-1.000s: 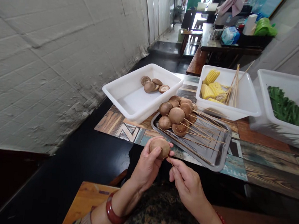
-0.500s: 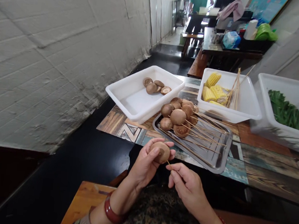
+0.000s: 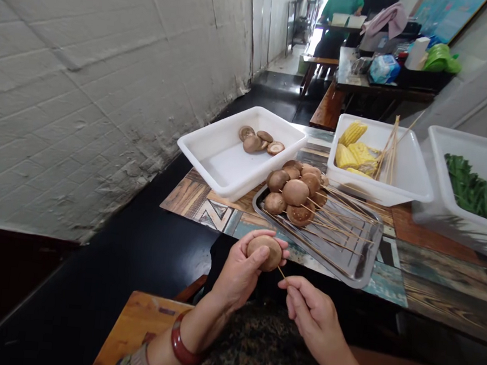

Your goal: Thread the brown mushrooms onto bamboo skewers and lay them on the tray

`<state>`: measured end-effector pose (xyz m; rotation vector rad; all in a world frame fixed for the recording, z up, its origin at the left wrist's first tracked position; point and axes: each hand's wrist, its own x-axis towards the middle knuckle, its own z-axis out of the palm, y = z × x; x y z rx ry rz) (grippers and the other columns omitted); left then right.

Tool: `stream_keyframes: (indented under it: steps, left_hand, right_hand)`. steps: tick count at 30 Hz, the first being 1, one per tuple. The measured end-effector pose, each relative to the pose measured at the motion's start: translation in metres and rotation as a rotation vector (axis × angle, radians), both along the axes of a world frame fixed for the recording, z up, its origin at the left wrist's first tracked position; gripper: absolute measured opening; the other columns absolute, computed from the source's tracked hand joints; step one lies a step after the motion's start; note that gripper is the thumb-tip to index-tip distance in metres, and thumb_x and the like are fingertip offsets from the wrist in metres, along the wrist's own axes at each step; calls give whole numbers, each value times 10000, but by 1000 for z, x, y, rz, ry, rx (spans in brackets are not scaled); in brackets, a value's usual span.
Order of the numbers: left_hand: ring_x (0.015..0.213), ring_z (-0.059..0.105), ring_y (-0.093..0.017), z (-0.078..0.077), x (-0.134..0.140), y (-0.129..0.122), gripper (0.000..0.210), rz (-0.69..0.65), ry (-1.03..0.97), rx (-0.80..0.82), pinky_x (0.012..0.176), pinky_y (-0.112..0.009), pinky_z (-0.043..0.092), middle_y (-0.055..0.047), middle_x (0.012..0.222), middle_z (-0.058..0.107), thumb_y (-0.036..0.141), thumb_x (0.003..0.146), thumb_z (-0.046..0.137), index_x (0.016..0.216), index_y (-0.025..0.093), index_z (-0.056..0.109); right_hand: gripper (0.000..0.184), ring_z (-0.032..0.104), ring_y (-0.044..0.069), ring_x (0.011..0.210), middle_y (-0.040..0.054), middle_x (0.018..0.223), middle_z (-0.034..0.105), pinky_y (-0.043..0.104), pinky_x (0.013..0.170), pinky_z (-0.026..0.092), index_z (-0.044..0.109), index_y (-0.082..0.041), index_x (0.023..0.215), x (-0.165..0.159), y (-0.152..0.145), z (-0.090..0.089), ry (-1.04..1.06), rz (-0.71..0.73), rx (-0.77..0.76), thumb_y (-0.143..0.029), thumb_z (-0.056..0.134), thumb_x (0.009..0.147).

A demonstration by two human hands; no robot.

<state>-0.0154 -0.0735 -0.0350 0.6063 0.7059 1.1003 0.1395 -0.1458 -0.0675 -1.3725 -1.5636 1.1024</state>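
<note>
My left hand (image 3: 240, 270) is closed around a brown mushroom (image 3: 266, 254), thumb across its cap. A thin wooden skewer (image 3: 280, 272) runs from the mushroom's lower edge to my right hand (image 3: 311, 310), which pinches it between thumb and fingers. How deep the skewer's tip sits in the mushroom is hidden. Just beyond my hands, a metal tray (image 3: 359, 275) bears several skewered mushrooms (image 3: 296, 193), piled at its left with the sticks pointing right. Several loose mushrooms (image 3: 252, 143) lie in a white bin (image 3: 210, 171) behind it.
A second white bin (image 3: 400, 194) holds corn pieces (image 3: 352, 134) and upright skewers (image 3: 394, 147). Green leafy vegetables (image 3: 477, 189) fill part of another bin (image 3: 454, 206) at the right. A rough white wall (image 3: 85, 89) runs along the left. A person in green (image 3: 342, 6) stands far back.
My right hand has drawn slightly down and right, so more of the skewer shows between it and the mushroom. The view has shifted a little; the far person's position has changed.
</note>
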Motion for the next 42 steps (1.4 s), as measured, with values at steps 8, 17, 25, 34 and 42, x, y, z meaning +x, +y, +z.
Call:
stream_keyframes:
  steps: [8,17,25,34,42]
  left_hand:
    - [797,700,-204,0,5,-9,369,25,64,39,778,-330,571,-98,927,737,344,732,807,1007,138,669]
    - [780,687,-194,-3,4,-13,318,6,111,51,751,-303,554,-85,909,728,345,755,780,987,152,678]
    - [805,663,-200,-1,6,-21,305,-24,105,51,713,-276,530,-85,883,713,363,766,764,977,157,684]
    - [877,657,-220,0,4,-27,299,-52,168,123,820,-322,526,-96,936,726,375,797,734,1004,162,692]
    - [921,680,-230,6,-7,-23,250,-12,310,256,832,-320,530,-86,971,750,321,822,710,1026,177,695]
  right_hand:
    - [286,500,108,455,-63,536,478,201,496,410,629,-179,955,-5,-6,4,-74,-29,124,-271,369,1032]
    - [311,499,115,440,-60,510,491,215,478,395,628,-190,899,-8,-5,3,-105,-26,110,-275,361,1033]
    - [262,514,110,450,-59,538,500,200,497,412,558,-216,820,-9,-2,10,-179,-34,305,-195,384,1014]
    - [325,501,102,442,-62,521,498,203,498,393,489,-231,701,-9,1,19,-199,-19,315,-186,393,1008]
    - [249,504,93,430,-62,571,523,193,475,397,578,-208,901,-5,-10,3,-40,33,100,-259,372,1031]
